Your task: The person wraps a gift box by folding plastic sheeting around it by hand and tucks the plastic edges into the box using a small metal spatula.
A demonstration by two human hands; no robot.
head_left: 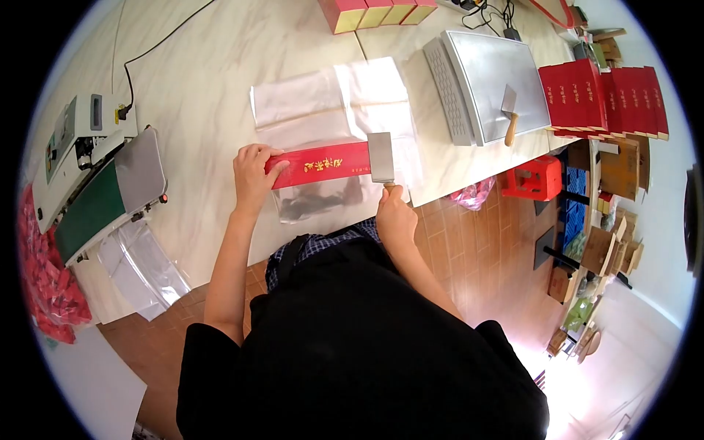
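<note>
Red box [319, 165] w/ gold lettering is held by its L end in the L hand [253, 176]; fingers are bent round that end, thumb laid on the top face nr the front edge. Scraper [381, 156] is gripped in the R hand [396, 216], fingers wrapped round the wooden handle; its wide metal blade is set at the R end of the box, covering that end from view. Whether blade & box are actually touching can't be told.

Box is positioned over clear plastic bags [301, 95], spread on the table [213, 110] in front of the person; sheets are seen both beyond & on the near side of it. To the R, a silver metal case [502, 81] is placed, w/ a 2nd scraper [511, 128] laid on top. Rows of upright red boxes [576, 92] are stood past it; a few red-and-yellow boxes [378, 16] are seen at the far edge. On the L, a machine w/ green belt [95, 209] is set, w/ more clear bags [143, 268] just beside it, nr the table edge. A red stool [537, 178] is placed on the tiled floor [462, 235], R side.
</note>
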